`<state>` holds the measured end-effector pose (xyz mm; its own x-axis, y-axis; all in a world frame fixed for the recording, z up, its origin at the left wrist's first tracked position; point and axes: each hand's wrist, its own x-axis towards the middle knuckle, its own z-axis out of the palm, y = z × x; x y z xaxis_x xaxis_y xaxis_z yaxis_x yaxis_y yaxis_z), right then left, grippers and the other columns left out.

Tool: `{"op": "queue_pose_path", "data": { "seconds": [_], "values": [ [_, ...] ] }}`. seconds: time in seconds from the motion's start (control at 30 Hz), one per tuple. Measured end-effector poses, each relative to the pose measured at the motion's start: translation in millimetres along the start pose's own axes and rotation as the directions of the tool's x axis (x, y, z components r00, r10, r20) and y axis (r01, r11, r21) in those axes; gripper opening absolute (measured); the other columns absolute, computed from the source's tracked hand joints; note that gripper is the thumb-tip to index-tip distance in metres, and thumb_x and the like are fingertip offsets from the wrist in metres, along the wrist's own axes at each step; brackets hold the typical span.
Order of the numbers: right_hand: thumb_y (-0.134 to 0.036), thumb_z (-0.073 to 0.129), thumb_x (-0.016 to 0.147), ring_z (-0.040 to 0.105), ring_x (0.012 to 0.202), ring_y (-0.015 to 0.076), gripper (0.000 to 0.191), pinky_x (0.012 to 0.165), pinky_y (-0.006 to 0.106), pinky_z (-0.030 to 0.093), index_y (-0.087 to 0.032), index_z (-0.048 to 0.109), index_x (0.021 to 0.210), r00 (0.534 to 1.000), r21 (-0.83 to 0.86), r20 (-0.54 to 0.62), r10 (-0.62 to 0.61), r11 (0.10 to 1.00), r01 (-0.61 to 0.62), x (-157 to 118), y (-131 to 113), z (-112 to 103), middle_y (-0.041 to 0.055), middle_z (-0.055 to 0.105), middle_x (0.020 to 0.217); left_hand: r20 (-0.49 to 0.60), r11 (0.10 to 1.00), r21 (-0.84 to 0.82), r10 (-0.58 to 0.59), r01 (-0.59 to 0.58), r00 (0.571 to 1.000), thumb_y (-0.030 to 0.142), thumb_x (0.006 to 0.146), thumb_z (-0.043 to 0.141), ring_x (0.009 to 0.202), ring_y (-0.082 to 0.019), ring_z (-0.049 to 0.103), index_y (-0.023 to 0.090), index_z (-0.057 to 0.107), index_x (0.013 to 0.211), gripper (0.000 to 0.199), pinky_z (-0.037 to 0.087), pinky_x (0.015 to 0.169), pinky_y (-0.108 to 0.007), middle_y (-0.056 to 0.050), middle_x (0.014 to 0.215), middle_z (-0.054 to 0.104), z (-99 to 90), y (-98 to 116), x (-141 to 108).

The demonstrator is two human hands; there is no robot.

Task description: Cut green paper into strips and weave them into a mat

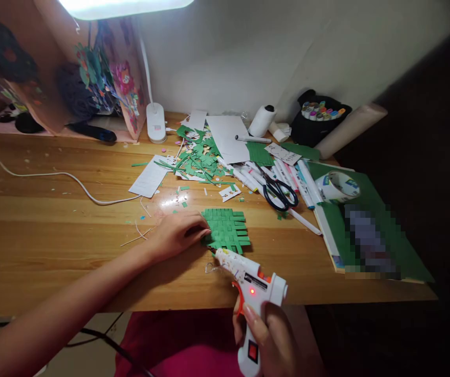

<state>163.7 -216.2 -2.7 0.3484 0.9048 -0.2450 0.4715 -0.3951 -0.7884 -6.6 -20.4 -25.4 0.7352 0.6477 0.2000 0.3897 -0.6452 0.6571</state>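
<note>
A woven mat of green paper strips (227, 230) lies flat on the wooden table, with loose strip ends along its right side. At its left edge my left hand (181, 233) grips the mat, fingers bent and pressed together. My right hand (270, 332) is wrapped round the handle of a white glue gun (248, 280), a finger by its orange trigger. The gun's red light glows. Its nozzle points up and left at the mat's lower left corner; whether it touches the paper I cannot tell.
Green paper scraps (199, 159) are heaped behind the mat. Black-handled scissors (280, 193) lie on several markers (305, 183) to the right. A tape roll (338, 187) rests on a green sheet (377, 230). A white cable (71, 178) crosses the table's left side.
</note>
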Motion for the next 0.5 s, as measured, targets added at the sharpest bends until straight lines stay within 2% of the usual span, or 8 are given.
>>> {"op": "queue_pose_path", "data": {
  "seconds": [0.27,0.5],
  "values": [
    [-0.068,0.041,0.08,0.058,0.059,0.0197,0.054,0.06,0.028,0.046,-0.021,0.063,0.065,0.996,-0.055,-0.091,-0.012,0.998,0.007,9.0,-11.4,3.3,0.0062,0.061,0.059,0.011,0.998,-0.027,0.055,-0.055,0.998,0.023,0.089,0.05,0.079,-0.013,0.059,0.016,0.063,0.083,0.015,0.047,0.071,-0.026,-0.004,0.084,0.065,-0.5,-0.8,-0.8],
    [-0.064,0.047,0.08,0.056,0.052,0.0176,0.046,0.053,0.025,0.044,-0.022,0.058,0.063,0.993,0.004,-0.063,0.1,0.995,-0.1,13.1,-15.5,1.4,0.0038,0.06,0.054,0.016,0.997,-0.027,0.071,-0.071,0.997,0.022,0.089,0.051,0.08,-0.014,0.058,0.015,0.062,0.084,0.014,0.047,0.072,-0.027,-0.005,0.086,0.065,-0.5,0.1,0.2]
  ]
}}
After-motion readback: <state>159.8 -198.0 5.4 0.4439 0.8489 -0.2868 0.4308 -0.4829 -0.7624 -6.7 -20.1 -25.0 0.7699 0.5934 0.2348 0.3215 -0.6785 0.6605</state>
